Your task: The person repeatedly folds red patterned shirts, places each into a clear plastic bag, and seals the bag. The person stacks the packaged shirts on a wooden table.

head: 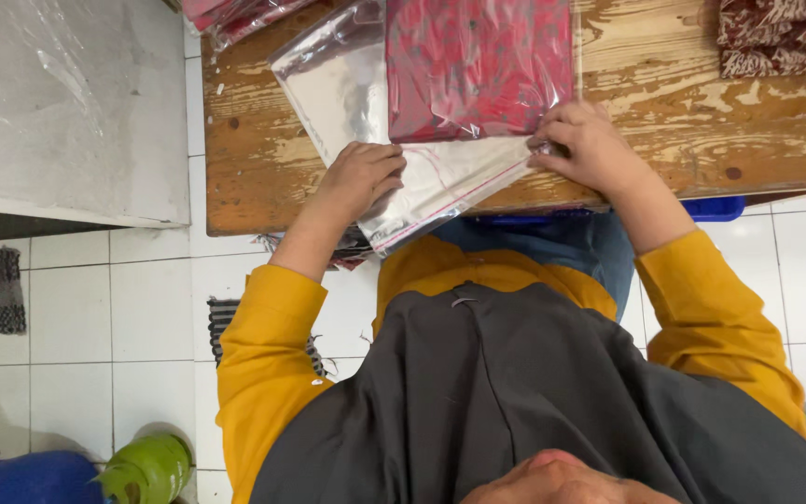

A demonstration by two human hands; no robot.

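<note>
Pinching clear bag point(440, 177) flap | right hand point(590, 145) grip clenched | left hand point(361, 177) flat, released

My left hand point(358, 182) presses the clear bag point(440, 177) flat on the wooden table point(664, 103); my right hand point(585, 145) pinches its flap over red cloth point(478, 65).

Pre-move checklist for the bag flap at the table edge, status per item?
1. Red patterned cloth fully inside the clear plastic bag: ok, it sits under the film.
2. Left hand pressing on the bag's open flap: ok.
3. Right hand pinching the flap's corner: ok.
4. Flap folded flat, free of creases: not ok, it looks wrinkled.
5. Bag fully supported by the wooden table: not ok, the flap overhangs the near edge.
6. Adhesive strip exposed: cannot tell.
</note>
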